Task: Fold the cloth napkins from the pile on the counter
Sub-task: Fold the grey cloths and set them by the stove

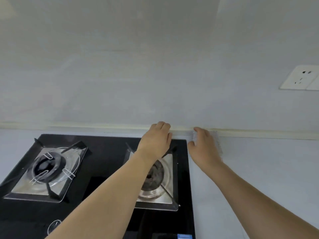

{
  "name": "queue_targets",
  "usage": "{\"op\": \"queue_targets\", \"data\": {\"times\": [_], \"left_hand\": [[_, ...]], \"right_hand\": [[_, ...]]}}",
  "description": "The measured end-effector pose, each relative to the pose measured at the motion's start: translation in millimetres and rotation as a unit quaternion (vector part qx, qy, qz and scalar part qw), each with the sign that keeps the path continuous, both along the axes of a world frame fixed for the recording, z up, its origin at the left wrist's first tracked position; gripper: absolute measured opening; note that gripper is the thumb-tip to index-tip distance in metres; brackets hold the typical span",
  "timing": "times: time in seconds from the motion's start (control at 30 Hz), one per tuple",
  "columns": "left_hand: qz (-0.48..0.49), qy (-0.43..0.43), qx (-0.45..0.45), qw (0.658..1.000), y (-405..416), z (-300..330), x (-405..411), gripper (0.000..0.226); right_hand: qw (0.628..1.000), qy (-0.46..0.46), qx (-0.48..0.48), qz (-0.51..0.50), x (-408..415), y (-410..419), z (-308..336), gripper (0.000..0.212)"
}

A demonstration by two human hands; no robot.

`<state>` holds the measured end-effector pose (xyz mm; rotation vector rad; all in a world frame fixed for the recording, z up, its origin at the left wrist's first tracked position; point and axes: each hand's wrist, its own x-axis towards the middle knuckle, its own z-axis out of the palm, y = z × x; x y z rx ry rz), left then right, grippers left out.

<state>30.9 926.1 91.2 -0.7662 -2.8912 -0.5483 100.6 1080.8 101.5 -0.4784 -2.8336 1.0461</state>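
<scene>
Evidently right hand (pixel 203 147) on napkin (pixel 216 142).

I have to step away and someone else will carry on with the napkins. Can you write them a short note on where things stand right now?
Left hand: reaching over the back right corner of the stove, fingers curled near the wall; whether it holds anything is hidden.
Right hand: on the counter just right of the stove, fingers on a small pale textured napkin by the wall.
No pile and no folded napkins are in view, so progress cannot be judged.
Left to do: bring that napkin forward, fold it, then look for the rest.
</scene>
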Motion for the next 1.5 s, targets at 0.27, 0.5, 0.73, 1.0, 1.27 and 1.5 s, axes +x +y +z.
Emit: {"op": "queue_targets", "data": {"times": [0.27,0.5,0.73,1.0,1.27,1.5], "left_hand": [[0.026,0.051,-0.041,0.998,-171,54,-4,0.038],[0.036,0.052,-0.056,0.996,-316,70,-9,0.041],[0.070,0.054,-0.045,0.995,-396,76,-13,0.041],[0.073,0.057,-0.024,0.995,-514,73,-35,0.039],[0.116,0.016,0.007,0.993,-646,64,-65,0.038],[0.195,-0.042,0.018,0.980,-753,43,-61,0.038]], "right_hand": [[0.999,0.029,0.003,0.036,3,-149,38,0.052],[0.998,0.039,-0.013,0.050,-11,-282,69,0.054],[0.993,0.038,0.023,0.114,-29,-359,79,0.053],[0.989,0.025,0.029,0.142,-62,-479,79,0.053],[0.984,0.008,0.020,0.176,-93,-611,75,0.053],[0.966,-0.015,0.025,0.257,-119,-700,48,0.052]]}}
